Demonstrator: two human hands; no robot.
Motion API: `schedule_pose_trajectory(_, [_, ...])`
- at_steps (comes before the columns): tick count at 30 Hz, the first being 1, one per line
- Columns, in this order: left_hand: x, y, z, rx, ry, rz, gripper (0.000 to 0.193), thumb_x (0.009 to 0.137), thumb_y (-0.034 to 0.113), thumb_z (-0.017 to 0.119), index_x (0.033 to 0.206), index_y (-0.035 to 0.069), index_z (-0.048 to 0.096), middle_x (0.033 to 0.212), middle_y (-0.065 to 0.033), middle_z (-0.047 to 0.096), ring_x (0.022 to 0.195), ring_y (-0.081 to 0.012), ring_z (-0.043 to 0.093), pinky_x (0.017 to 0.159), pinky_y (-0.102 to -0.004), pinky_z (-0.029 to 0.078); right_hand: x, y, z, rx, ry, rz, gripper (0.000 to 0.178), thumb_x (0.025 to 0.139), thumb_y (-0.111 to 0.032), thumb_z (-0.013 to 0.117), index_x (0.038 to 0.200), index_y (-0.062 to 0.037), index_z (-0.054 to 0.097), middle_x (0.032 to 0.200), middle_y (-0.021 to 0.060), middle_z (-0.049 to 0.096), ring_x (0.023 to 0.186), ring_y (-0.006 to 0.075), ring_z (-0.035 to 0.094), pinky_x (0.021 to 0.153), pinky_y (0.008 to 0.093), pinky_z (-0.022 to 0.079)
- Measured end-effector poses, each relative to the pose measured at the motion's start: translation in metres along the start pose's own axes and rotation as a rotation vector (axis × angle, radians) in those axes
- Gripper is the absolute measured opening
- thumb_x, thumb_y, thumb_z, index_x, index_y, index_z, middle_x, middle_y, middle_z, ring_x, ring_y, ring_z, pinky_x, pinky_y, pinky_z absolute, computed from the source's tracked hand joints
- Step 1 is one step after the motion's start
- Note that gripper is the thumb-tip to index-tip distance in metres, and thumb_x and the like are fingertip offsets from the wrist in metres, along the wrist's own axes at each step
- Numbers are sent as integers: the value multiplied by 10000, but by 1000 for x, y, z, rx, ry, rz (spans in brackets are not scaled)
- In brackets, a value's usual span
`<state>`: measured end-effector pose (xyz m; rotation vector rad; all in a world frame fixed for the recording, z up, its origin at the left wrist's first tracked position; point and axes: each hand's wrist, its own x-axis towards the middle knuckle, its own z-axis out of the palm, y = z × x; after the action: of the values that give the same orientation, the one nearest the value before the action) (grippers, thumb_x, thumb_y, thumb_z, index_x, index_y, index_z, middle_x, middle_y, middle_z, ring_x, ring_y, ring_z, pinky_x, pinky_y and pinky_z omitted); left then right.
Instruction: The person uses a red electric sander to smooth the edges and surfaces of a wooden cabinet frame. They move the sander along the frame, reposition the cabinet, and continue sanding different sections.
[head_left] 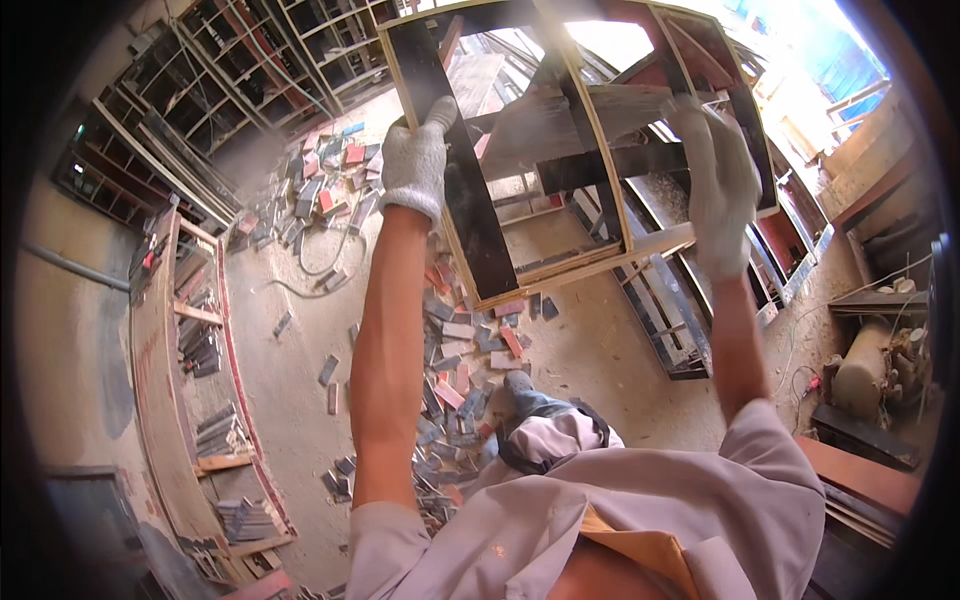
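A wooden frame (603, 180) with dark-faced strips and pale plywood edges is raised and tilted in front of me, with crosspieces dividing it. My left hand (415, 172), in a white knit glove, is closed around its left side, thumb lying along the dark strip. Against the frame's right part is my right hand (718, 185), gloved the same way. Motion smears its fingers, so its grip on the frame cannot be made out. A blurred, dusty pale patch shows across the frame's middle.
Offcut blocks (455, 360) lie scattered on the dusty floor around my foot. More wooden frames (665, 315) are stacked beyond, at the right. A long wooden rack (165, 380) with block bundles runs along the left. A dusty cylindrical machine (865, 365) stands at the right.
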<state>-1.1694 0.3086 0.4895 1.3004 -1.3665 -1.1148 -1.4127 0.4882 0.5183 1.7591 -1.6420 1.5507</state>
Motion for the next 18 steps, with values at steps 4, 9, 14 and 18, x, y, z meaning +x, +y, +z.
schedule_pose_trajectory(4, [92,18,9,-82,-111,28,550,872,526,711,939,-19,701,723,-33,619,634,-128,554,606,-308,447,-55,28,48,-51,224,175,356,993,-168,595,1293,22,564,1231,184,621,1088,270,619,932,380,495])
schedule_pose_trajectory(9, [219,14,-7,203,-244,217,660,881,564,681,1071,-67,664,875,-111,662,891,-207,635,849,-329,505,-48,25,147,-98,222,321,499,1035,-271,529,1420,32,436,1369,208,506,1272,308,499,1102,414,355])
schedule_pose_trajectory(14, [290,26,-22,386,-368,363,712,870,683,561,745,-2,711,721,-146,683,712,-259,670,736,-367,537,3,-9,254,43,333,424,516,1079,-296,407,1468,43,398,1435,187,503,1321,231,483,1112,355,356])
schedule_pose_trajectory(18, [343,27,-13,418,143,1274,682,932,465,588,1469,83,413,1436,-236,479,1396,-406,370,1189,-491,230,17,-17,346,160,415,479,577,1071,-335,410,1507,32,321,1459,176,465,1335,244,456,1120,366,333])
